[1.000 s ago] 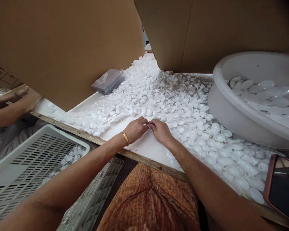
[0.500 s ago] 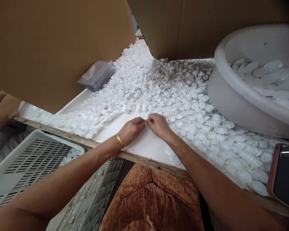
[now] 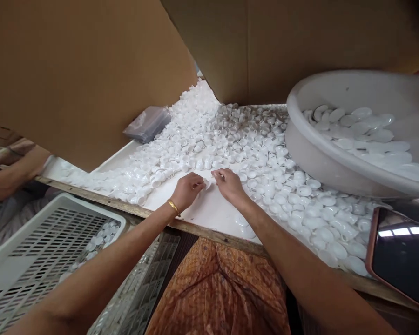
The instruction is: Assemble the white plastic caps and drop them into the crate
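Observation:
My left hand [image 3: 188,190], with a gold bracelet at the wrist, pinches a small white plastic piece [image 3: 207,184] between thumb and fingertips. Just to its right, my right hand [image 3: 228,185] has thumb and fingertips drawn together; whether anything sits in them is too small to make out. A narrow gap separates the two hands above the white tabletop [image 3: 209,214]. Beyond them spreads a heap of small white cups [image 3: 185,144], some with handles. Round white pieces [image 3: 302,190] lie thickly to the right of my right hand. A few more pieces [image 3: 242,223] lie near my right forearm.
At right stands a large pale tub [image 3: 321,160] holding oval white pieces; a phone [image 3: 401,251] lies before it. A slotted basket [image 3: 70,204] with white pieces is below left. Cardboard [image 3: 91,70] rises behind, beside a plastic-wrapped pack [image 3: 148,123]. Another person's arm [image 3: 17,174] shows far left.
My hands were together at the fingertips and have now parted slightly, the white piece staying in my left fingers. The camera view has shifted, showing more of the tub, phone and basket.

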`<action>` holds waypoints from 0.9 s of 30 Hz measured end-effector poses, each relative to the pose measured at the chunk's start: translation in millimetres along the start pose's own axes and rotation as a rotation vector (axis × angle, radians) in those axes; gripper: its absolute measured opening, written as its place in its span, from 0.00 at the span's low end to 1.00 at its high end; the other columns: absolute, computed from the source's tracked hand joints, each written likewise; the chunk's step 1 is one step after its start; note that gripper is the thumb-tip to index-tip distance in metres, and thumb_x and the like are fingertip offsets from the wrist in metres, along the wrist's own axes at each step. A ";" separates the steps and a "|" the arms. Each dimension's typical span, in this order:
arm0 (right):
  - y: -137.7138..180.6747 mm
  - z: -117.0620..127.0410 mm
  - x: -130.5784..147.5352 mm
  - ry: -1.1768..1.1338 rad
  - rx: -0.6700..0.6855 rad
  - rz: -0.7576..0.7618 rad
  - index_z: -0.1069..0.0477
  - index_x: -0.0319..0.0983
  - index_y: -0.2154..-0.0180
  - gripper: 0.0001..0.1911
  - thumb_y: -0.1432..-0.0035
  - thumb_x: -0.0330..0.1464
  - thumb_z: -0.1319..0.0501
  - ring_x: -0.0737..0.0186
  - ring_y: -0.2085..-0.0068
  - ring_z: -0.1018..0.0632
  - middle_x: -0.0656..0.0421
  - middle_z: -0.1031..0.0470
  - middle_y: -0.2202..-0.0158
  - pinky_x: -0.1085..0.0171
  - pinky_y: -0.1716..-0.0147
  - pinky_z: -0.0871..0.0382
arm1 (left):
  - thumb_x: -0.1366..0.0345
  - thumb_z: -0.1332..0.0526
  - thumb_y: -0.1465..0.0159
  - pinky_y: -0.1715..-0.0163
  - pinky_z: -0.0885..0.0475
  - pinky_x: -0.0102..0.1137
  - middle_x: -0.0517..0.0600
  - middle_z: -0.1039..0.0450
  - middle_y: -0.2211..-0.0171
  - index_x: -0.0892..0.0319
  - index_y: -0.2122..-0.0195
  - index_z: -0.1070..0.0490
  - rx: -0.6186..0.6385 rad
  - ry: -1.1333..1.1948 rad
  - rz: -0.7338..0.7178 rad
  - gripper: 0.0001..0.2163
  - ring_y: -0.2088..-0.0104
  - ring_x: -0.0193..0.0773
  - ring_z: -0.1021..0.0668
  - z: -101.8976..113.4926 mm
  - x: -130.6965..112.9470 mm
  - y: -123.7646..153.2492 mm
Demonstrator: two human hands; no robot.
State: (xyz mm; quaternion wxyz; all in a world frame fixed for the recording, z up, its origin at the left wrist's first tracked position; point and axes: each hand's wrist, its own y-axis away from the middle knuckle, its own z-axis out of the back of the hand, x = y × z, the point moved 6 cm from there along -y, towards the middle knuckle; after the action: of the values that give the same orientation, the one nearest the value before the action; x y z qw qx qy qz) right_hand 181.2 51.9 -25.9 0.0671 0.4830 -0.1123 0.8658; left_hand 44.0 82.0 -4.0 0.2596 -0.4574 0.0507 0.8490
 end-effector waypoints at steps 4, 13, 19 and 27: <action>9.6 2.3 10.8 -0.368 0.049 -0.023 0.31 0.39 0.57 0.13 0.40 0.31 0.50 0.70 0.72 0.26 0.58 0.28 0.63 0.68 0.70 0.31 | 0.58 0.43 0.43 0.63 0.28 0.35 0.50 0.28 0.73 0.63 0.72 0.30 -0.101 0.318 0.144 0.12 0.68 0.36 0.25 10.6 -4.6 13.4; 17.8 3.9 28.4 -0.589 0.095 0.063 0.30 0.38 0.59 0.12 0.45 0.30 0.46 0.69 0.70 0.27 0.59 0.26 0.65 0.67 0.67 0.31 | 0.68 0.36 0.48 0.58 0.28 0.30 0.52 0.25 0.69 0.65 0.71 0.29 -0.053 1.026 0.415 0.06 0.65 0.36 0.23 -10.0 -10.8 25.2; 12.1 11.5 15.6 -0.352 0.017 0.016 0.32 0.38 0.57 0.13 0.43 0.27 0.49 0.69 0.72 0.27 0.59 0.28 0.63 0.66 0.66 0.33 | 0.62 0.39 0.46 0.64 0.28 0.33 0.50 0.27 0.70 0.62 0.70 0.31 -0.082 0.753 0.434 0.08 0.67 0.37 0.24 7.8 -4.7 22.1; 19.8 -11.8 1.3 0.428 0.212 0.137 0.30 0.38 0.59 0.09 0.43 0.29 0.44 0.61 0.60 0.28 0.55 0.30 0.60 0.66 0.62 0.38 | 0.65 0.47 0.40 0.69 0.34 0.31 0.51 0.32 0.67 0.60 0.72 0.28 -0.027 -0.851 -0.032 0.10 0.69 0.36 0.29 61.0 9.6 50.5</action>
State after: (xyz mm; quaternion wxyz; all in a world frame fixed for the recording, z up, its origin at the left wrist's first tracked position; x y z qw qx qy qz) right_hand 166.4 35.9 -33.4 -0.0205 0.2842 -0.0363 0.9578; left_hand -30.7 62.1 15.8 0.2647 -0.0705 -0.0792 0.9585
